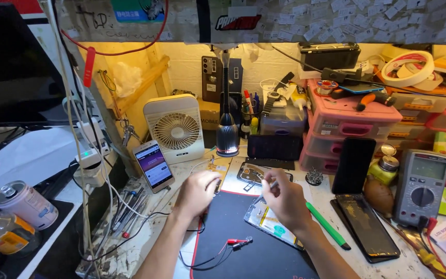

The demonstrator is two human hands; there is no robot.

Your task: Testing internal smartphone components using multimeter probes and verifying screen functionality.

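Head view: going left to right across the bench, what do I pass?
Drink can → lit phone → white fan → left hand → right hand → green pen → dark phone → multimeter.

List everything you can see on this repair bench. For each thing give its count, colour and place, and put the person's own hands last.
work mat: one, black with red edge, bench centre.
opened phone: one, pale insides showing, on the mat under the right hand.
lit phone: one, propped upright, left of the fan.
fan: one, white, back of bench.
lamp: one, dark, beside the fan.
drawer unit: one, pink, back right.
multimeter: one, grey, right side.
dark phones: two, black, right of centre.
green pen: one, by the right wrist.
cans: two, far left.
tape rolls: several, pale, top right.
left hand: closed, above the mat's top edge.
right hand: pinching a thin tool over the opened phone.
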